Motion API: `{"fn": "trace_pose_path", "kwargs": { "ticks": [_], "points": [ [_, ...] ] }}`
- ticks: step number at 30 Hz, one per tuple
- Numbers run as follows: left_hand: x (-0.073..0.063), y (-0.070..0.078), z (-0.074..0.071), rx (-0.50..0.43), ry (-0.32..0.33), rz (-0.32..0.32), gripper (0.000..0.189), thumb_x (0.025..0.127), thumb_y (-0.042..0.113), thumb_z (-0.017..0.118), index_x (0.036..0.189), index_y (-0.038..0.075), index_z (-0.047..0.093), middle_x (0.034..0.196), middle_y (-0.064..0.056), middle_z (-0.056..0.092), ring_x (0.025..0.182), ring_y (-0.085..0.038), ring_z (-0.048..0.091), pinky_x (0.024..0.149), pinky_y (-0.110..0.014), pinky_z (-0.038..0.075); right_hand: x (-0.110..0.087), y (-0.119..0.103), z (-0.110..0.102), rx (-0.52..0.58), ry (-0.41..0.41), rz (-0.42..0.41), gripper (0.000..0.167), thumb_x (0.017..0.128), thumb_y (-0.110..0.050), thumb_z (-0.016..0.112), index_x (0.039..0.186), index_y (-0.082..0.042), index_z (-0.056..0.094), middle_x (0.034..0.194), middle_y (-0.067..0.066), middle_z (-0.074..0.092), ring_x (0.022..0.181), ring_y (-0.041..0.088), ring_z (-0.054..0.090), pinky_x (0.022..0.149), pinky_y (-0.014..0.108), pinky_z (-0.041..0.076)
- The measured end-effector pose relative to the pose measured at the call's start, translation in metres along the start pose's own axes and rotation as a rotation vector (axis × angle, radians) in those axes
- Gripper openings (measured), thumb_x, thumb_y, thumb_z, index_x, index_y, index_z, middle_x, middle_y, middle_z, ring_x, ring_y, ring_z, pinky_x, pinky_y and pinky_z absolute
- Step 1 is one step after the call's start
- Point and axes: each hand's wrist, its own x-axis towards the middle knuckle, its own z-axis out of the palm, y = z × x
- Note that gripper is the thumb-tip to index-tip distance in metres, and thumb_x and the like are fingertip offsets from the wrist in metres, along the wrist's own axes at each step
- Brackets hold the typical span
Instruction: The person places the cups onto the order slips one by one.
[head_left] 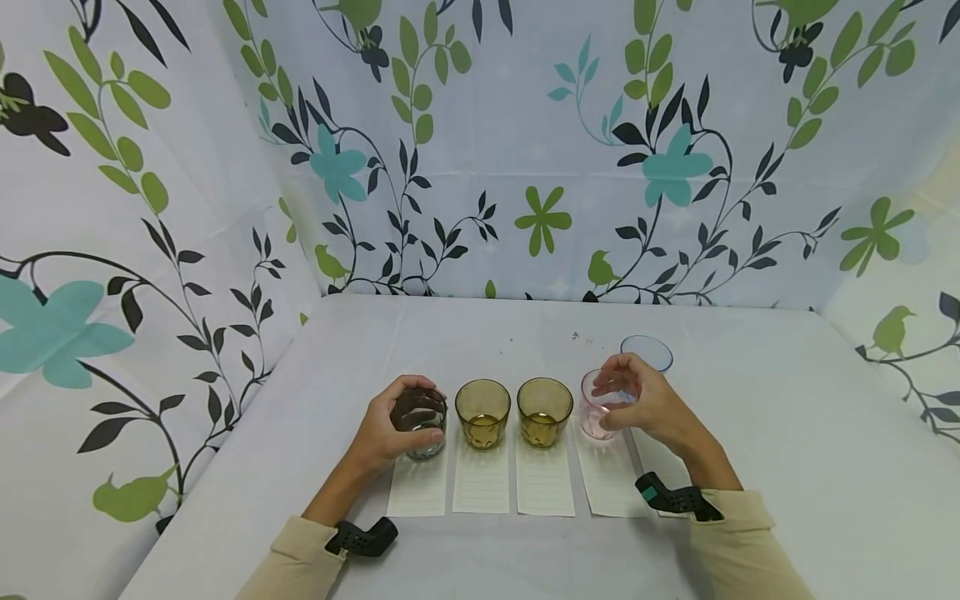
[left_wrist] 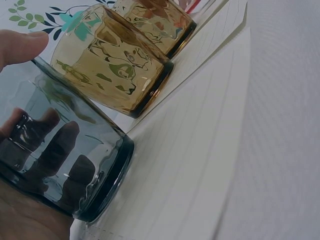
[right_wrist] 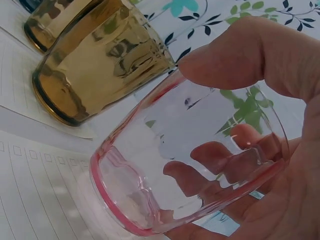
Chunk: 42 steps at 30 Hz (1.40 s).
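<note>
My left hand (head_left: 393, 429) grips a smoky grey-blue drinking glass (left_wrist: 65, 145) at the left end of a row, with fingers and thumb curled round its sides. At the right end, my right hand (head_left: 648, 404) holds a clear pink-tinted glass (right_wrist: 185, 160) between thumb and fingers. Its pink base is close to the paper; I cannot tell if it touches. Between the hands two amber glasses, one on the left (head_left: 482, 414) and one on the right (head_left: 544, 412), stand upright side by side. Each sits at the far end of a lined paper strip.
Several lined paper strips (head_left: 482, 483) lie side by side in front of the glasses, one partly under the right wrist. Behind the right hand shows a clear round object with a blue rim (head_left: 647, 353), partly hidden. Small brown specks dot the white table (head_left: 420, 333). Leaf-patterned cloth (head_left: 517, 150) hangs behind.
</note>
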Motion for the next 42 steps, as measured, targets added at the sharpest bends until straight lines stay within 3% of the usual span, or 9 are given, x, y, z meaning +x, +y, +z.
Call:
{"fn": "trace_pose_path", "kwargs": {
  "ticks": [6, 14, 25, 38, 42],
  "points": [
    [-0.0002, -0.0005, -0.0001, 0.008, -0.002, -0.001, 0.057, 0.081, 0.000, 0.079, 0.130, -0.003, 0.050, 0.122, -0.026, 0.060, 0.110, -0.032, 0.065, 0.099, -0.051, 0.054, 0.0004, 0.0037, 0.0004, 0.010, -0.023, 0.010, 0.066, 0.069, 0.004, 0.080, 0.125, 0.007, 0.044, 0.122, 0.034, 0.055, 0.115, 0.044, 0.057, 0.093, 0.038, 0.059],
    [0.0006, 0.0011, -0.0004, 0.003, 0.000, -0.007, 0.064, 0.081, 0.001, 0.080, 0.133, -0.013, 0.045, 0.123, -0.025, 0.060, 0.111, -0.031, 0.065, 0.099, -0.049, 0.054, -0.0001, 0.0054, -0.0008, -0.004, -0.043, 0.038, 0.069, 0.065, 0.002, 0.081, 0.123, 0.005, 0.044, 0.121, 0.029, 0.056, 0.114, 0.040, 0.057, 0.098, 0.042, 0.056],
    [0.0005, 0.0019, -0.0005, -0.012, -0.001, -0.001, 0.061, 0.081, -0.001, 0.078, 0.131, -0.012, 0.045, 0.123, -0.028, 0.059, 0.111, -0.032, 0.065, 0.099, -0.046, 0.055, -0.0005, 0.0077, -0.0025, -0.009, -0.099, 0.074, 0.071, 0.067, -0.001, 0.080, 0.126, 0.002, 0.041, 0.126, 0.027, 0.054, 0.120, 0.040, 0.056, 0.106, 0.050, 0.050],
    [-0.0008, 0.0011, 0.0002, 0.003, -0.006, -0.005, 0.064, 0.081, 0.000, 0.078, 0.133, -0.014, 0.043, 0.124, -0.027, 0.059, 0.111, -0.030, 0.066, 0.098, -0.047, 0.055, -0.0018, 0.0060, -0.0036, 0.008, -0.107, 0.107, 0.073, 0.068, -0.002, 0.085, 0.125, 0.003, 0.041, 0.127, 0.026, 0.054, 0.122, 0.043, 0.055, 0.107, 0.045, 0.050],
    [-0.0007, 0.0017, 0.0004, 0.003, -0.003, -0.012, 0.062, 0.081, 0.000, 0.078, 0.133, -0.009, 0.046, 0.124, -0.025, 0.059, 0.111, -0.030, 0.066, 0.099, -0.048, 0.055, -0.0020, 0.0034, -0.0048, 0.010, -0.108, 0.116, 0.077, 0.067, -0.002, 0.086, 0.129, 0.003, 0.041, 0.129, 0.027, 0.053, 0.124, 0.043, 0.055, 0.106, 0.045, 0.051]
  ]
}}
